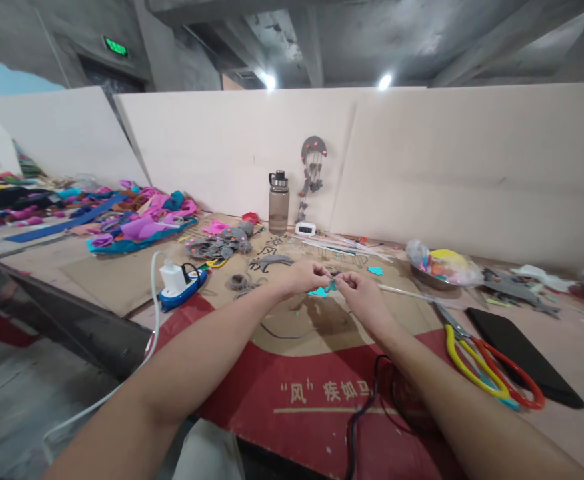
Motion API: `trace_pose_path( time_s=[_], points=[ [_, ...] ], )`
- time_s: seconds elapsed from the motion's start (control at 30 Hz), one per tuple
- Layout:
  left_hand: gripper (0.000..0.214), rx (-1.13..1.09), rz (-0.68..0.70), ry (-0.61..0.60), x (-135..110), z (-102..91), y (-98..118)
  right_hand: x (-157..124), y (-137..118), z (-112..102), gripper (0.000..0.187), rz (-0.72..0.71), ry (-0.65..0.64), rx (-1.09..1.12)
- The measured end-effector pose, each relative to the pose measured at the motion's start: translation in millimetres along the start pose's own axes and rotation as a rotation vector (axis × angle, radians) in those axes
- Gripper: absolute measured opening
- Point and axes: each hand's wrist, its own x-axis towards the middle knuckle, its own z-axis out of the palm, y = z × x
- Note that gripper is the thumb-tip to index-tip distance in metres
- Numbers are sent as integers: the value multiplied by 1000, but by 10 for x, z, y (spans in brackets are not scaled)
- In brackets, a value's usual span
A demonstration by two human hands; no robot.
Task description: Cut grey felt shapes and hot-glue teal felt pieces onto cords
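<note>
My left hand and my right hand meet over the cardboard, fingertips pinched together. Between them is a small teal piece, perhaps felt or foam; the fingers cover part of it. Just beneath, a bright turquoise cut-out lies on the cardboard sheet. Another turquoise cut-out with a wavy edge rests behind my right hand. A grey curved piece and a coil of grey cord lie to the left of my hands.
Scissors with yellow and red handles lie right, beside a black tablet-like slab. A bowl holds bagged bits. At left are a blue power strip and colourful scraps. A bottle stands by the back panel.
</note>
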Motion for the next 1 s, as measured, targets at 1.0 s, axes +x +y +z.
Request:
trace_pose_path(
  time_s=[1.0],
  points=[
    [13, 21, -118, -54, -11, -9, 21, -58, 38, 55, 32, 74, -16, 69]
  ],
)
